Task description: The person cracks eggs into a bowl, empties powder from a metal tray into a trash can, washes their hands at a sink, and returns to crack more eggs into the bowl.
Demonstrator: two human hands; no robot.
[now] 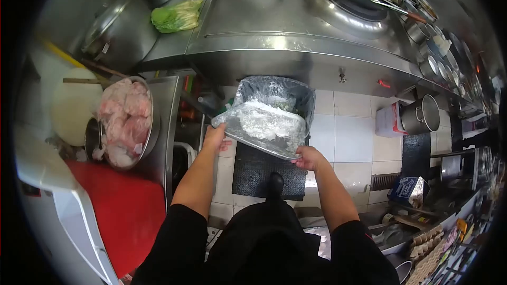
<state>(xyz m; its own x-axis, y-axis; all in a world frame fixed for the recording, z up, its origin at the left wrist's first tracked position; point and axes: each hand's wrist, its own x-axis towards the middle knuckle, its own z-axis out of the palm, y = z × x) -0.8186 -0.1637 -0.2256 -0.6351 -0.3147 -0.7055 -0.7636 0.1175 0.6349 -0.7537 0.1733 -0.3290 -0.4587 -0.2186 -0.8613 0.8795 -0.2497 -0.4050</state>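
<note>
A metal tray (248, 141) hangs tilted between my two hands, its far side lower and over a bin lined with a grey plastic bag (302, 91). White powder, like flour (269, 120), lies heaped on the tray, and some shows in the bin beyond the tray's far edge. My left hand (214, 138) grips the left near corner, with some fingers sticking out below. Around the right near corner my right hand (310, 158) is closed. Some greenish scraps (293, 106) show inside the bin. The tray hides the bin's near part.
A large bowl of raw meat (127, 121) stands on the left counter near a red board (119, 211). Leafy greens (178, 16) lie by the steel stove (248, 16). At right are a pot (421, 115) and a blue box (407, 190). A black mat (253, 174) covers floor tiles.
</note>
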